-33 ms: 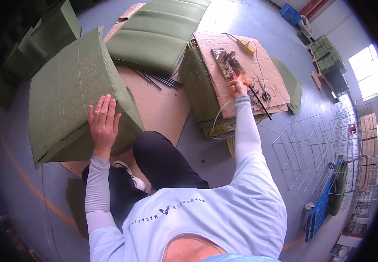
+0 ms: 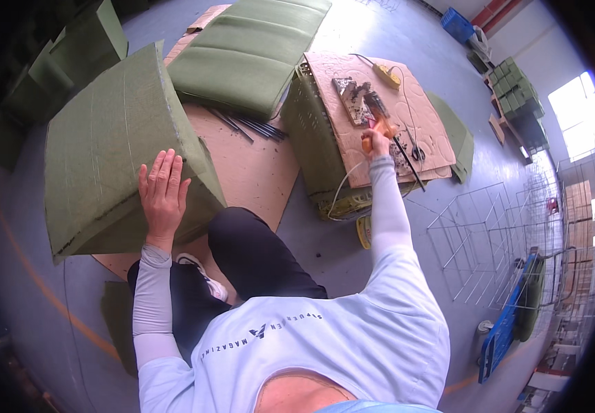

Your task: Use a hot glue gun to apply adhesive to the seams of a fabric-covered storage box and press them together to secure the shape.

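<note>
My left hand (image 2: 164,196) lies flat on a large green felt-like box shape (image 2: 108,131), fingers stretched out and thumb a little apart. It touches the box near its right edge. With my right arm stretched forward, my right hand (image 2: 378,143) is closed round an orange hot glue gun (image 2: 381,128). A long black glue stick (image 2: 408,163) juts from its back end. The gun's front points away from me, over a small board (image 2: 348,96) smeared with dark residue. A thin pale cord (image 2: 343,180) hangs below my right hand.
The board lies on cardboard (image 2: 414,103) atop a green perforated crate (image 2: 304,131), with a yellow power strip (image 2: 386,76) and scissors (image 2: 418,153). Black sticks (image 2: 246,127) lie beside a ribbed green panel (image 2: 242,62). Wire racks (image 2: 473,241) and a blue trolley (image 2: 507,323) stand right.
The glue gun has tilted slightly in my right hand, and more of its front end shows above the board. My left hand stays on the box.
</note>
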Motion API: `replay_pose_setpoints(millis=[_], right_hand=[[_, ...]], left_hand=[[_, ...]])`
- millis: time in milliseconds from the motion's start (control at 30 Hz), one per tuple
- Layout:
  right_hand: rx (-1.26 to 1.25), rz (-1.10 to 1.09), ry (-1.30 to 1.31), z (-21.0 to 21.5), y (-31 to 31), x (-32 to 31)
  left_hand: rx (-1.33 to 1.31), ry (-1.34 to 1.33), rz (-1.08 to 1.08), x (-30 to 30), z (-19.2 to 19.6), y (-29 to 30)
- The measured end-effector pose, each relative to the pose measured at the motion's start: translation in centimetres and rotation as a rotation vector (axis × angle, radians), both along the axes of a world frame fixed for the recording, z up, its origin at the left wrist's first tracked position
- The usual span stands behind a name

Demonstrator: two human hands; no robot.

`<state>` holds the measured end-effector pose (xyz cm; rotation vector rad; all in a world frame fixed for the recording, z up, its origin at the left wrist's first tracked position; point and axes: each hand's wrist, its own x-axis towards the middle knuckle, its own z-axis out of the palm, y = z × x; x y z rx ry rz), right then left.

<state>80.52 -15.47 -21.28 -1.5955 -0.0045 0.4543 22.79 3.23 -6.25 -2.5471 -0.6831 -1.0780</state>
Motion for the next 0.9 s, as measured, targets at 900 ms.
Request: replay_pose_setpoints(millis=[900], right_hand=[[0.012, 1.107, -0.304, 15.8, 7.8, -33.4]], left_hand=[[-0.048, -0.3, -0.162, -1.4, 0.4, -0.5]])
